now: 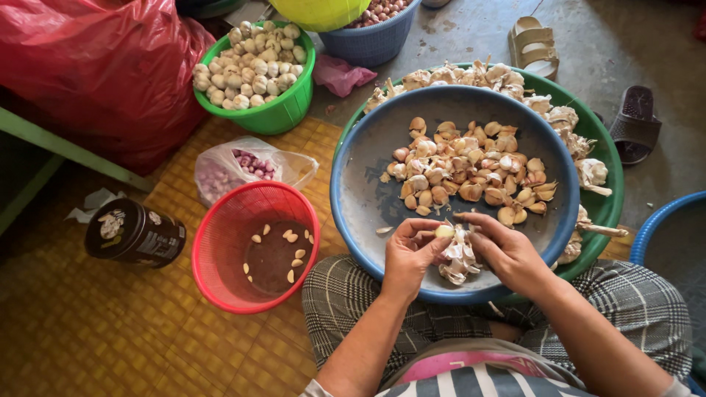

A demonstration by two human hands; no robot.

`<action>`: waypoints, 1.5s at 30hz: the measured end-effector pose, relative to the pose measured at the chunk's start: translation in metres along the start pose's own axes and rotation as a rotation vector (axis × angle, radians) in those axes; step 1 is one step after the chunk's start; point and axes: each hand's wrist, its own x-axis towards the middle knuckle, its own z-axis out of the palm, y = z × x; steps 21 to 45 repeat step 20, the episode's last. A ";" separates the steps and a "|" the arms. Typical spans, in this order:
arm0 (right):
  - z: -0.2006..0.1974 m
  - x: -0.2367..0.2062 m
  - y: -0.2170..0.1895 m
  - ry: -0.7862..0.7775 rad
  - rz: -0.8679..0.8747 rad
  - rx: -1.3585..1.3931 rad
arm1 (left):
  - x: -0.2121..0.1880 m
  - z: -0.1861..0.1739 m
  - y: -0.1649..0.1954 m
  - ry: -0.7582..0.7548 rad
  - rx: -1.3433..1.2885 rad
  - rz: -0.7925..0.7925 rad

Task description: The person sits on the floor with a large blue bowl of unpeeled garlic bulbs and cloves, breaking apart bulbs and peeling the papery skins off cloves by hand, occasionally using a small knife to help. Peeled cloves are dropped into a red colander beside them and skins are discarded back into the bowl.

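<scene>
Near the lower middle of the frame, the left hand and the right hand met over the near rim of a blue basin. Between them sat a garlic bulb, partly broken up, its papery skin hanging loose. The left fingers were closed around a pale clove at the top of the bulb; the right fingers were curled shut against the bulb's other side, holding it.

Inside the basin, toward the centre right of the frame, lay a heap of separated cloves still in their skins. The basin rested in a green basin ringed with husks and stalks.

To the left of the hands stood a red basket on a woven mat, with a few peeled cloves scattered on its bottom. At upper left, a green basket held whole garlic bulbs. A black tub lay on its side at the left edge, beside a plastic bag of small reddish bulbs.
</scene>
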 end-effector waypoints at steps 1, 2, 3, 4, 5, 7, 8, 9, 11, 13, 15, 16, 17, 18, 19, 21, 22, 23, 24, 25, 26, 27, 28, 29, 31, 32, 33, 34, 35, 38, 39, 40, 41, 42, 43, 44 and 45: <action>0.000 0.000 -0.001 -0.002 0.007 -0.033 | 0.000 0.001 0.001 -0.007 0.002 0.006; 0.000 -0.001 -0.002 -0.003 0.015 -0.066 | 0.000 0.001 0.001 -0.012 -0.010 0.009; 0.000 -0.003 -0.004 -0.004 0.023 -0.099 | 0.000 0.001 0.001 -0.017 -0.023 0.011; 0.001 -0.004 -0.006 0.030 -0.049 -0.250 | 0.000 0.002 0.000 -0.024 -0.036 0.012; 0.004 -0.004 -0.007 0.064 -0.121 -0.401 | 0.000 0.001 0.000 -0.015 -0.040 0.006; 0.008 -0.005 -0.010 0.114 -0.174 -0.562 | 0.000 0.000 -0.001 0.002 -0.047 -0.007; 0.011 -0.005 -0.011 0.130 -0.155 -0.572 | 0.000 -0.001 -0.002 0.003 -0.037 -0.001; 0.012 -0.005 -0.012 0.146 -0.137 -0.582 | 0.000 -0.002 -0.002 0.004 -0.027 0.006; 0.013 -0.004 -0.013 0.160 -0.212 -0.599 | 0.000 -0.003 -0.002 0.003 -0.013 0.011; 0.013 -0.002 -0.011 0.190 -0.188 -0.586 | 0.000 -0.003 0.000 -0.001 -0.004 0.002; 0.012 -0.001 -0.004 0.240 -0.061 -0.541 | -0.001 -0.002 0.002 -0.010 -0.040 -0.022; 0.009 -0.001 0.000 0.235 -0.052 -0.479 | -0.002 -0.001 0.003 -0.015 -0.057 -0.033; 0.006 0.001 0.004 0.229 -0.044 -0.417 | -0.002 0.000 0.005 -0.017 -0.063 -0.033; 0.002 0.002 0.008 0.222 -0.037 -0.357 | -0.001 0.001 0.007 -0.020 -0.069 -0.032; -0.002 0.003 0.012 0.185 -0.049 -0.294 | -0.002 0.003 0.009 -0.023 -0.076 -0.033; -0.006 0.004 0.018 0.150 -0.060 -0.232 | -0.002 0.005 0.011 -0.021 -0.079 -0.027; -0.006 0.004 0.018 0.150 -0.060 -0.232 | -0.002 0.005 0.011 -0.021 -0.079 -0.027; -0.006 0.004 0.018 0.150 -0.060 -0.232 | -0.002 0.005 0.011 -0.021 -0.079 -0.027; -0.006 0.004 0.018 0.150 -0.060 -0.232 | -0.002 0.005 0.011 -0.021 -0.079 -0.027; -0.006 0.004 0.018 0.150 -0.060 -0.232 | -0.002 0.005 0.011 -0.021 -0.079 -0.027; -0.006 0.004 0.018 0.150 -0.060 -0.232 | -0.002 0.005 0.011 -0.021 -0.079 -0.027; -0.006 0.004 0.018 0.150 -0.060 -0.232 | -0.002 0.005 0.011 -0.021 -0.079 -0.027; -0.006 0.004 0.018 0.150 -0.060 -0.232 | -0.002 0.005 0.011 -0.021 -0.079 -0.027; -0.006 0.004 0.018 0.150 -0.060 -0.232 | -0.002 0.005 0.011 -0.021 -0.079 -0.027; -0.006 0.004 0.018 0.150 -0.060 -0.232 | -0.002 0.005 0.011 -0.021 -0.079 -0.027; -0.006 0.004 0.018 0.150 -0.060 -0.232 | -0.002 0.005 0.011 -0.021 -0.079 -0.027; -0.006 0.004 0.018 0.150 -0.060 -0.232 | -0.002 0.005 0.011 -0.021 -0.079 -0.027; -0.006 0.004 0.018 0.150 -0.060 -0.232 | -0.002 0.005 0.011 -0.021 -0.079 -0.027; -0.006 0.004 0.018 0.150 -0.060 -0.232 | -0.002 0.005 0.011 -0.021 -0.079 -0.027; -0.006 0.004 0.018 0.150 -0.060 -0.232 | -0.002 0.005 0.011 -0.021 -0.079 -0.027; -0.006 0.004 0.018 0.150 -0.060 -0.232 | -0.002 0.005 0.011 -0.021 -0.079 -0.027; -0.006 0.004 0.018 0.150 -0.060 -0.232 | -0.002 0.005 0.011 -0.021 -0.079 -0.027; -0.006 0.004 0.018 0.150 -0.060 -0.232 | -0.002 0.005 0.011 -0.021 -0.079 -0.027; -0.006 0.004 0.018 0.150 -0.060 -0.232 | -0.002 0.005 0.011 -0.021 -0.079 -0.027; -0.006 0.004 0.018 0.150 -0.060 -0.232 | -0.002 0.005 0.011 -0.021 -0.079 -0.027; -0.006 0.004 0.018 0.150 -0.060 -0.232 | -0.002 0.005 0.011 -0.021 -0.079 -0.027; -0.006 0.004 0.018 0.150 -0.060 -0.232 | -0.002 0.005 0.011 -0.021 -0.079 -0.027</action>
